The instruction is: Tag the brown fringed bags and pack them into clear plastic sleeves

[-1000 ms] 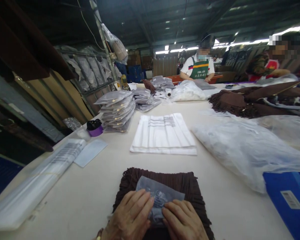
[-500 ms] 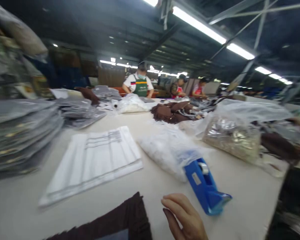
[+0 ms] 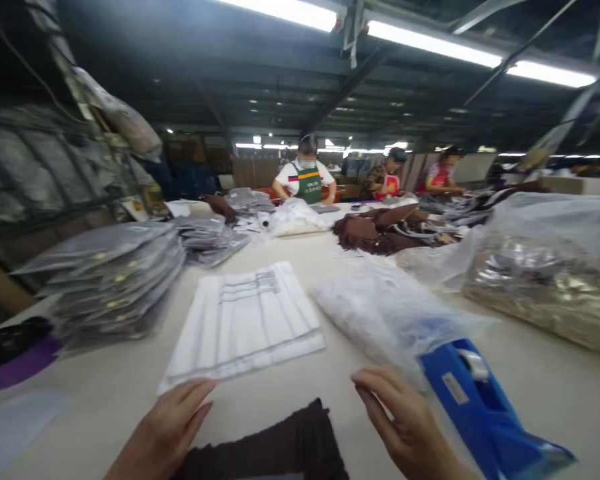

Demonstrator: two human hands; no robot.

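A dark brown piece of fabric (image 3: 280, 445) with a ragged edge lies at the bottom of the view, partly out of frame. At its left side is my left hand (image 3: 173, 427), fingers stretched out with the thumb apart and nothing in it; the fingertips are close to the near edge of a white stack with grey stripes (image 3: 250, 323). My right hand (image 3: 405, 417) hovers to the right of the fabric, open, thumb apart from the fingers. Just right of this hand sits a blue tape dispenser (image 3: 480, 400).
Grey bagged pieces (image 3: 120, 273) are piled high on the left, by a purple and black object (image 3: 23, 353). A clear bag of white items (image 3: 375, 303) touches the dispenser. A larger plastic bag (image 3: 540, 280) stands right. Brown fabric (image 3: 375, 227) and co-workers (image 3: 307, 177) are farther back.
My left hand has come into view beside the brown fabric. My right hand remains open on its right. The view has turned left, showing the purple and black object.
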